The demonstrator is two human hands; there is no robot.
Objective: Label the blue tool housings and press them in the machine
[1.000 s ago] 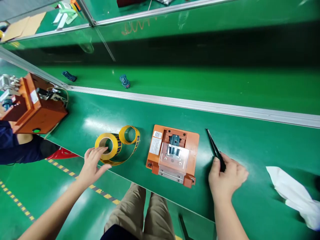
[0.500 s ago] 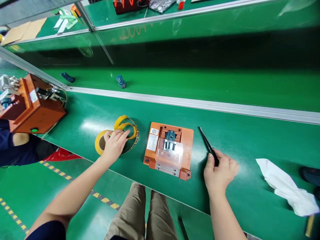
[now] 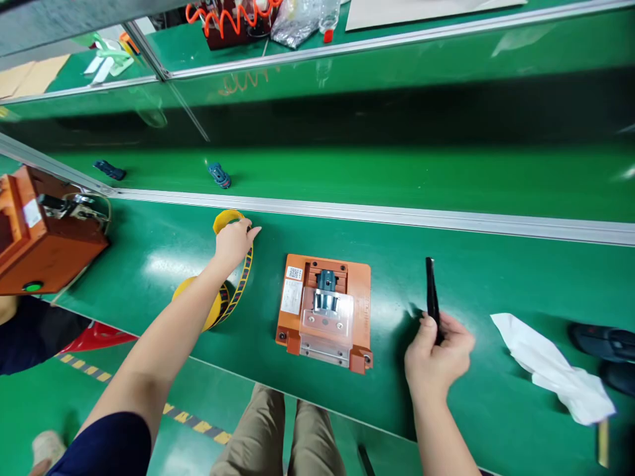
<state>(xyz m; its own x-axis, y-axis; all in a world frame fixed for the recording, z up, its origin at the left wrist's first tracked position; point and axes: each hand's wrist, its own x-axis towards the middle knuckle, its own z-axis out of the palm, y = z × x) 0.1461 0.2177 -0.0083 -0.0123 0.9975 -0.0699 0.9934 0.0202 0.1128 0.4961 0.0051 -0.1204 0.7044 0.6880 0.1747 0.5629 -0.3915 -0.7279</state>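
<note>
My left hand (image 3: 234, 246) is closed at the far end of a yellow strip of dark labels (image 3: 243, 283), apparently pinching it; the fingertips partly hide the contact. The strip curves down to its yellow roll (image 3: 212, 316), partly covered by my forearm. My right hand (image 3: 439, 360) grips black tweezers (image 3: 431, 287), their tips pointing up and away from me, above the bench. Between my hands lies an orange fixture (image 3: 362, 297) with a dark blue plastic part (image 3: 326, 280) seated in it and a clear plate (image 3: 344, 327) over its lower half.
A white tissue (image 3: 550, 370) and a dark tool (image 3: 600, 342) lie at the right. An orange machine (image 3: 59, 244) stands at the left, a person's sleeve (image 3: 44, 330) beside it. Two dark blue parts, one here (image 3: 219, 175), rest on the green surface beyond the metal rail (image 3: 377, 213).
My left hand has moved up and away from the roll to the strip's far loop, drawing it out. My right hand has turned the tweezers more upright. The view has shifted slightly right.
</note>
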